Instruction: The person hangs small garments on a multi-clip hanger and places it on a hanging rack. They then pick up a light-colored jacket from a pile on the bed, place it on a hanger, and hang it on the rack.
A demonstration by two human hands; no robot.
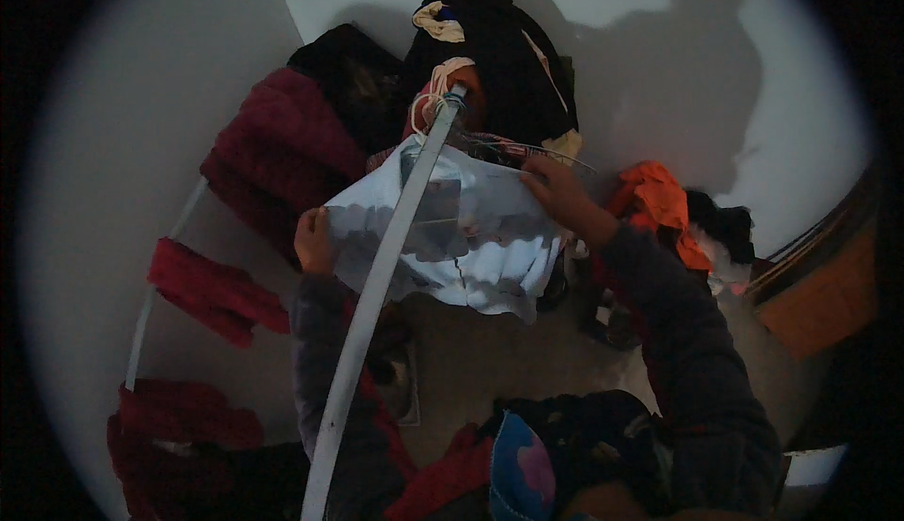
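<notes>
A white and grey patterned shirt hangs spread out below the metal rail, which crosses in front of it. My left hand is closed on the shirt's left edge. On the other side, my right hand pinches its upper right edge, close to a thin hanger wire. The fingertips of both hands are partly hidden. A white loop goes round the far end of the rail, just above the shirt's top.
Dark red clothes hang on a second rail at the left. Black garments hang at the far wall. An orange cloth lies to the right, near a brown board. Dark clothes fill the lower middle.
</notes>
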